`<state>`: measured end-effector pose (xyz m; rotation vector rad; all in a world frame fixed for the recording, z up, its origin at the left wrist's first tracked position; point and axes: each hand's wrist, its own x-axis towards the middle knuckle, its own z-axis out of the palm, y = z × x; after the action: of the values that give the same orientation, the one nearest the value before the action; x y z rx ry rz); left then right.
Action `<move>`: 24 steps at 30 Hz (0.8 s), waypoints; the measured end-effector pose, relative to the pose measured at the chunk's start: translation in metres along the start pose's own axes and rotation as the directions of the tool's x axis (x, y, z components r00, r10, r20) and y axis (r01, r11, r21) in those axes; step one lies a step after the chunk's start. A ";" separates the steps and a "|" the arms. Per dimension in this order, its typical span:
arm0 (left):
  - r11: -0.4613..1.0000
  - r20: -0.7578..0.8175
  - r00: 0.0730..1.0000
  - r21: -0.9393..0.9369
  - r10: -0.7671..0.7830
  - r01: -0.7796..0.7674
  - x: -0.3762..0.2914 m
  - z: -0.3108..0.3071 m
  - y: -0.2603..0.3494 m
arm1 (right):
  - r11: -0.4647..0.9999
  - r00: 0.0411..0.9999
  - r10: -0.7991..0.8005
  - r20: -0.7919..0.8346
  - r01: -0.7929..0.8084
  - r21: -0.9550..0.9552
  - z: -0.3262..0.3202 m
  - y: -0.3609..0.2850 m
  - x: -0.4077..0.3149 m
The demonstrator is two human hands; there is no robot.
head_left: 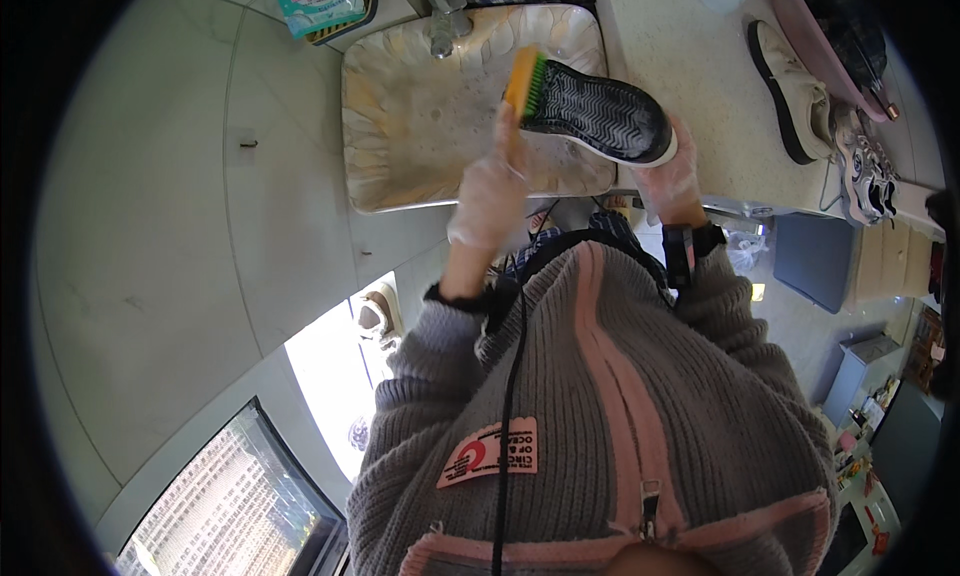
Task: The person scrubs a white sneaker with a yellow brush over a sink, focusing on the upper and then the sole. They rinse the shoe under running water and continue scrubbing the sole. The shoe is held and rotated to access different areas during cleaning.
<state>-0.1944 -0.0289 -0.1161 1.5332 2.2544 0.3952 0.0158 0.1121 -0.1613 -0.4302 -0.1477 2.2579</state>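
My left hand (491, 193), in a thin clear glove, grips a scrubbing brush (517, 88) with an orange back and green bristles. The bristles meet one end of the black patterned sole of a shoe (607, 114). Held sole-up and tilted over the right part of the washbasin (364, 156), the shoe has a white edge and wet, whitish marks on its tread. My right hand (671, 174), gloved the same way, is closed around its other end. The fingers beneath the shoe are partly hidden. Some blur covers the brush and left hand.
A faucet (442, 32) rises at the basin's back edge. On the right counter (675, 58) are a white shoe (795, 95), sneakers (862, 171) and a pink basin (810, 47) with dark contents. A turquoise packet (319, 2) lies at the upper left. A black cable (514, 366) hangs before me.
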 end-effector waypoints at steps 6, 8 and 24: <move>0.997 -0.114 0.991 -0.028 0.075 -0.078 -0.010 0.000 0.004 | 0.997 0.994 -0.067 -0.089 0.063 -0.044 -0.006 -0.009 -0.001; 0.953 -0.021 0.999 -0.302 -0.041 0.033 -0.015 0.001 0.007 | 0.990 0.983 -0.130 -0.130 0.122 -0.068 -0.003 -0.014 -0.004; 0.963 -0.215 0.966 -0.256 -0.147 0.089 -0.012 0.010 0.002 | 0.997 0.997 -0.071 0.014 0.071 0.024 0.007 -0.012 -0.013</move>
<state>-0.1838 -0.0386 -0.1223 1.2752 2.3506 0.8219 0.0301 0.1107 -0.1487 -0.3903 -0.1415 2.1909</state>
